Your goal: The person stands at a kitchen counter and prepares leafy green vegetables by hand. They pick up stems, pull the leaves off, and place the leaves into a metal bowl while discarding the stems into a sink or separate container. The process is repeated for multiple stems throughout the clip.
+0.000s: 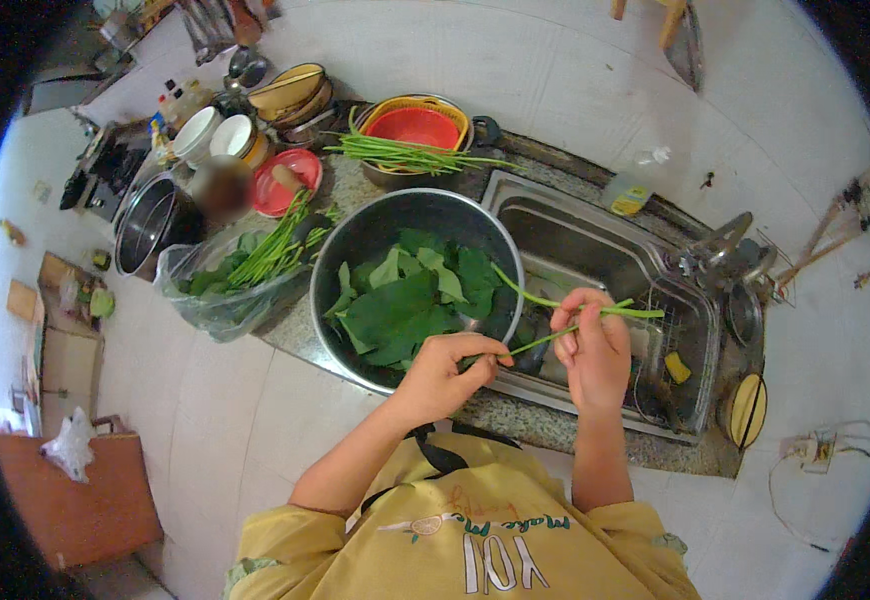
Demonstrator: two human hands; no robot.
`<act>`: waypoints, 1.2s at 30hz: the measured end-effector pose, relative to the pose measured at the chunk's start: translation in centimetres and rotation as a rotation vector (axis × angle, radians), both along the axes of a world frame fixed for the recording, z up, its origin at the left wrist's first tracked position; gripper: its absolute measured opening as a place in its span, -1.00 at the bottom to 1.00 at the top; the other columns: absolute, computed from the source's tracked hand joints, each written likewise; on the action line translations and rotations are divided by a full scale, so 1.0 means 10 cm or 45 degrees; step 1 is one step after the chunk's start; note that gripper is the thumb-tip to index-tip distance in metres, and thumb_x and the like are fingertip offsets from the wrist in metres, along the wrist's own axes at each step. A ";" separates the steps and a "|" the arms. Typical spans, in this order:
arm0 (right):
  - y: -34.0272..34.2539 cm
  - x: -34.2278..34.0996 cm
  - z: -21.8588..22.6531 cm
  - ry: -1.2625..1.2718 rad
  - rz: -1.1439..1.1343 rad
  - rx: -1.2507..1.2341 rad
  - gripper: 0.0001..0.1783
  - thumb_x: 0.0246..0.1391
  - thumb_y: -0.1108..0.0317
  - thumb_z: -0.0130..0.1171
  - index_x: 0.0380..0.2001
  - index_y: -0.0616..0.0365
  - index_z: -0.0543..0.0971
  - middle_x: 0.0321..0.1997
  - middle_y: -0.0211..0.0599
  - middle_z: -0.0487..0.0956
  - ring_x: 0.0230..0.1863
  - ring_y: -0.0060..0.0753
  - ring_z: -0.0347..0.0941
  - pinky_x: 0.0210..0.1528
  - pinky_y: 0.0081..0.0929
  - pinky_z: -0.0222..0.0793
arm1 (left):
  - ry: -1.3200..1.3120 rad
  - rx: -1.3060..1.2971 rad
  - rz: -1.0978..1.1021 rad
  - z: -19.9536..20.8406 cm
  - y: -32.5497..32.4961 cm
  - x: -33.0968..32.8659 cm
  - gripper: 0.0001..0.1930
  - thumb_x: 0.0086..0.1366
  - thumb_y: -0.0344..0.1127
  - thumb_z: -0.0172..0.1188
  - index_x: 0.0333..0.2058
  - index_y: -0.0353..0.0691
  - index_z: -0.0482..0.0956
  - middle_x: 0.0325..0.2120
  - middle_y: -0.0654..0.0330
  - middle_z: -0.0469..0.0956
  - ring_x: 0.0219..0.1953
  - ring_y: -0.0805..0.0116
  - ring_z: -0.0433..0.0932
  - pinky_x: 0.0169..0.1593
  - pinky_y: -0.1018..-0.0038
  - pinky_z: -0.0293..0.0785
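Note:
My left hand [449, 372] is closed at the near right rim of a large metal basin [331, 345], pinching the leafy end of a green stem [538, 343]. That stem runs across to my right hand [595, 350], whose fingers are closed on it over the sink. A second green stem [529, 292] passes through the right hand too, its far end reaching back over the basin's rim and its cut end pointing right. Broad dark green leaves [400, 312] fill the bottom of the basin.
The steel sink [585, 235] lies right of the basin, holding a wire rack. Long green stems [410, 155] rest across a pot with a red colander [415, 127]. A plastic bag [240, 305] of leafy stems stands left, near a black pot [155, 225] and bowls. A bottle [637, 180] stands behind.

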State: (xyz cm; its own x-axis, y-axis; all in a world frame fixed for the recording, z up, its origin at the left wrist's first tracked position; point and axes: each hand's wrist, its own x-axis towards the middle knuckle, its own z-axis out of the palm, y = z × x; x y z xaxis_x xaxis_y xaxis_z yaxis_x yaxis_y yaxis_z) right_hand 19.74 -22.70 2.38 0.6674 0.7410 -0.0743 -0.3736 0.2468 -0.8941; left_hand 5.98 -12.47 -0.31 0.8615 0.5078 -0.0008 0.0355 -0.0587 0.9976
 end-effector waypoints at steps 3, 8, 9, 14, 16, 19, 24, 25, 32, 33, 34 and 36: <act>-0.01 -0.01 -0.05 0.012 -0.005 0.069 -0.77 0.19 0.23 -0.20 -0.35 0.15 0.35 -0.56 -0.41 0.34 -0.67 -0.72 0.12 -0.70 -0.75 0.02 | -0.088 0.123 -0.068 -0.12 0.06 -0.05 -0.84 0.00 -0.55 -0.07 -0.54 -0.32 0.53 -0.61 0.18 0.47 -0.53 0.45 0.42 -0.40 0.58 0.34; 0.01 0.17 0.01 -0.041 -0.225 0.109 -0.79 0.18 0.24 -0.18 -0.37 0.15 0.34 -0.54 -0.41 0.33 -0.61 -0.69 0.17 -0.65 -0.72 0.09 | 0.040 0.120 0.279 -0.29 0.13 -0.25 -0.84 0.06 -0.52 -0.07 -0.48 -0.31 0.52 -0.55 0.19 0.49 -0.49 0.45 0.43 -0.38 0.57 0.33; 0.03 0.20 0.01 -0.080 -0.189 0.129 -0.87 0.15 0.34 -0.13 -0.35 0.17 0.34 -0.49 -0.39 0.34 -0.56 -0.67 0.21 -0.58 -0.70 0.18 | 0.109 0.112 0.383 -0.30 0.19 -0.28 -0.84 0.08 -0.51 -0.06 -0.43 -0.32 0.52 -0.52 0.19 0.50 -0.46 0.46 0.44 -0.37 0.57 0.33; 0.17 0.04 0.00 -0.328 -0.324 -0.008 -0.85 0.06 0.50 -0.08 -0.26 0.22 0.37 -0.39 -0.33 0.39 -0.50 -0.63 0.30 -0.46 -0.64 0.29 | 0.124 0.706 0.408 -0.54 0.72 -0.37 -0.67 0.10 -0.37 0.05 -0.11 -0.24 0.40 -0.14 -0.04 0.40 -0.07 0.12 0.37 -0.01 0.38 0.26; 0.29 -0.06 0.03 -0.349 -0.359 0.004 -0.85 0.05 0.51 -0.09 -0.28 0.23 0.40 -0.36 -0.33 0.41 -0.51 -0.63 0.30 -0.46 -0.65 0.28 | 0.469 1.151 0.162 -0.73 0.83 -0.35 -0.52 0.01 -0.24 0.18 -0.03 -0.10 0.36 0.09 -0.09 0.11 0.11 -0.11 0.10 0.13 0.13 0.06; 0.57 -0.22 0.16 -0.644 -0.360 -0.270 -0.88 0.03 0.51 -0.07 -0.35 0.26 0.44 -0.31 -0.31 0.42 -0.44 -0.56 0.34 -0.35 -0.63 0.30 | 0.646 1.174 -0.216 -0.89 0.94 -0.50 -0.44 0.01 -0.21 0.19 0.04 -0.01 0.28 0.14 -0.07 0.01 0.15 -0.14 0.04 0.14 0.02 0.00; 1.43 -0.24 0.25 -1.357 -0.508 -0.325 -0.85 0.03 0.44 -0.09 -0.36 0.24 0.46 -0.29 -0.24 0.46 -0.25 -0.34 0.38 -0.15 -0.51 0.26 | 0.180 0.965 -0.054 -0.58 1.24 -0.96 -0.49 0.01 -0.36 0.16 0.00 -0.09 0.32 0.12 -0.08 0.05 0.13 -0.10 0.10 0.14 0.18 0.08; 1.66 -0.21 0.24 -1.357 -0.366 -0.481 -0.83 0.03 0.44 -0.09 -0.33 0.25 0.45 -0.29 -0.19 0.44 -0.24 -0.28 0.37 -0.16 -0.47 0.27 | 0.164 0.899 -0.084 -0.56 1.34 -1.08 -0.53 0.02 -0.36 0.15 -0.02 -0.12 0.34 0.10 -0.06 0.10 0.11 -0.07 0.13 0.13 0.21 0.10; 3.12 0.16 -0.33 -2.063 -0.063 -0.589 -0.79 -0.04 0.41 -0.05 -0.31 0.18 0.49 -0.38 -0.09 0.41 -0.23 -0.06 0.34 -0.19 -0.27 0.27 | 0.035 0.697 -0.159 -0.49 1.78 -1.57 -0.78 0.06 -0.43 0.06 -0.26 -0.25 0.49 -0.29 0.09 0.46 -0.21 0.10 0.41 -0.12 0.31 0.31; 3.27 0.21 -0.42 -2.125 -0.060 -0.545 -0.80 -0.06 0.42 -0.05 -0.34 0.17 0.50 -0.38 -0.09 0.41 -0.23 -0.05 0.34 -0.19 -0.27 0.27 | 0.026 0.692 -0.186 -0.50 1.81 -1.61 -0.78 0.06 -0.44 0.06 -0.26 -0.25 0.50 -0.30 0.09 0.47 -0.21 0.10 0.41 -0.12 0.31 0.31; 3.40 0.23 -0.47 -2.164 -0.030 -0.599 -0.81 -0.07 0.42 -0.04 -0.36 0.17 0.51 -0.38 -0.09 0.41 -0.23 -0.06 0.34 -0.19 -0.26 0.27 | 0.024 0.696 -0.204 -0.50 1.85 -1.67 -0.78 0.06 -0.44 0.06 -0.27 -0.25 0.50 -0.31 0.09 0.47 -0.21 0.10 0.41 -0.12 0.31 0.32; 3.60 0.27 -0.57 -2.245 0.030 -0.708 -0.82 -0.11 0.42 -0.03 -0.42 0.15 0.54 -0.38 -0.09 0.41 -0.23 -0.06 0.35 -0.19 -0.25 0.28 | 0.024 0.681 -0.148 -0.53 1.84 -1.78 -0.79 0.08 -0.42 0.05 -0.26 -0.23 0.50 -0.33 0.09 0.49 -0.23 0.10 0.43 -0.14 0.31 0.34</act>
